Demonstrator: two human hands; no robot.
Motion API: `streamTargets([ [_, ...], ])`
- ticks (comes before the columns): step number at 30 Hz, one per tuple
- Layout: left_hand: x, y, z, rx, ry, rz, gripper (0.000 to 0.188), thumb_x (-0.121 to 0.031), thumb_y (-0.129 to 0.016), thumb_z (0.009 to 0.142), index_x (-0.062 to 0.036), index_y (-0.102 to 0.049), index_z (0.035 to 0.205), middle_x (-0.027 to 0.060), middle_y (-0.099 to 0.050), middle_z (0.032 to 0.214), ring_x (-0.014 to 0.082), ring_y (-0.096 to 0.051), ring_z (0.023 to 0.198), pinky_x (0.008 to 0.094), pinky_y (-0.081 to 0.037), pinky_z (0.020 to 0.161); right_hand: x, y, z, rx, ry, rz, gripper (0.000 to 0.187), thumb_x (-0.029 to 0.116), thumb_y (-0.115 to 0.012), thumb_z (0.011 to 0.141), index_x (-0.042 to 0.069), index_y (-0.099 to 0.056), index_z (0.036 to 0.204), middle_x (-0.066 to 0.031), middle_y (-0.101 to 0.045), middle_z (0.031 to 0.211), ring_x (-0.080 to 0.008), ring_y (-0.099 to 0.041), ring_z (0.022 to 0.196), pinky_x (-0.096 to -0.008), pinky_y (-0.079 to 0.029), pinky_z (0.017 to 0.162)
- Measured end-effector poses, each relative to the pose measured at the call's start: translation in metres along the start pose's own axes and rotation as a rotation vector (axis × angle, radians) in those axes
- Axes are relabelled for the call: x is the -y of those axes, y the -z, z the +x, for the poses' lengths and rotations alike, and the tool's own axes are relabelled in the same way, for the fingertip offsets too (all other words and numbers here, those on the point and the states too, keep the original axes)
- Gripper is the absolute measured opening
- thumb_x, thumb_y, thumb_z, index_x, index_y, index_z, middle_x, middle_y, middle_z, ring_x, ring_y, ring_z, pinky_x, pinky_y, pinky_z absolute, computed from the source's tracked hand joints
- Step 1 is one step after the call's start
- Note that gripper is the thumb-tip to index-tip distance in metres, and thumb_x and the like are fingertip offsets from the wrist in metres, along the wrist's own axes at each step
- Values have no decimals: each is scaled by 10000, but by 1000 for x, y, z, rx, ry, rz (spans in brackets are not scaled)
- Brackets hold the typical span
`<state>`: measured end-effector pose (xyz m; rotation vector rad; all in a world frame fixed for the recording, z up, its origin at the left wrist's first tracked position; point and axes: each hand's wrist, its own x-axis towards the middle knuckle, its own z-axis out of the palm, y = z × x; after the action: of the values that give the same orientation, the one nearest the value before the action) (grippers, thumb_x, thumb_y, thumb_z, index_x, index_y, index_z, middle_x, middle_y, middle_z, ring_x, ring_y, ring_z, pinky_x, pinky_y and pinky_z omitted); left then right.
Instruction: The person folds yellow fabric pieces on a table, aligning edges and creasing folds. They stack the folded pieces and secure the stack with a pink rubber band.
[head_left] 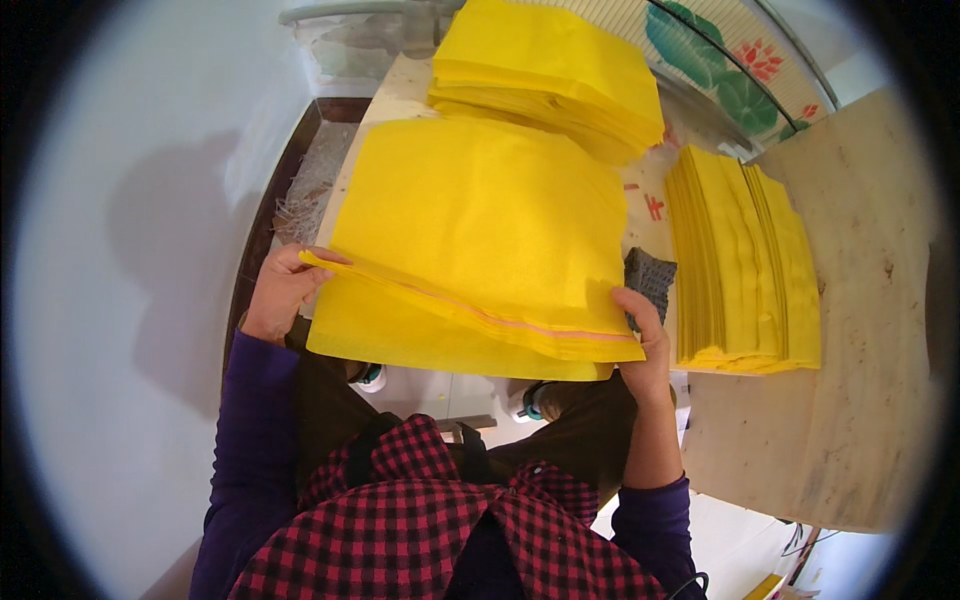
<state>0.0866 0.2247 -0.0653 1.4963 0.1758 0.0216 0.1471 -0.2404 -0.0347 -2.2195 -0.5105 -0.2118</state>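
Observation:
A large yellow cloth sheet [480, 210] lies spread in front of me, its near part hanging toward my lap. Across it runs a gathered, folded edge [480, 315] with a thin pink-orange line along it. My left hand [285, 290] pinches the left end of this edge between thumb and fingers. At the right end, my right hand [648, 345] is closed on the same edge, thumb on top and the other fingers mostly hidden beneath. Just beyond the right thumb sits a dark grey, rough-textured block [650, 280], partly behind the hand.
A thick stack of yellow cloth [545, 70] stands behind the sheet. Another folded pile [740, 260] rests on the right, beside a wooden board [820, 420]. A white wall [150, 330] rises close on my left. The pale wooden work surface [385, 98] shows around the cloth.

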Motion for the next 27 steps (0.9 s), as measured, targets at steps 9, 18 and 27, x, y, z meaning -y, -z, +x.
streamTargets([
  [9, -5, -13, 4, -37, -81, -35, 251, 35, -629, 823, -11, -676, 1065, 56, -710, 927, 45, -556, 670, 176, -402, 569, -3, 3, 14, 15, -4, 96, 187, -27, -722, 740, 38, -696, 913, -81, -691, 938, -234, -619, 964, -340, -470, 873],
  [18, -5, -5, 6, -37, -23, 135, 198, -103, -645, 882, -22, -664, 1062, -6, -651, 786, 39, -455, 527, 188, -355, 482, -6, -4, 24, -2, -343, 329, 122, 67, -682, 884, -15, -678, 974, -11, -651, 854, -80, -574, 769, -234, -474, 711],
  [27, -10, -18, 20, -108, 49, 118, 166, -110, -629, 904, -8, -679, 1025, -39, -615, 726, 21, -398, 509, 187, -306, 474, -11, -2, 40, 42, -488, 436, 217, 67, -674, 888, -27, -657, 1083, -28, -679, 931, -92, -601, 811, -238, -487, 738],
])
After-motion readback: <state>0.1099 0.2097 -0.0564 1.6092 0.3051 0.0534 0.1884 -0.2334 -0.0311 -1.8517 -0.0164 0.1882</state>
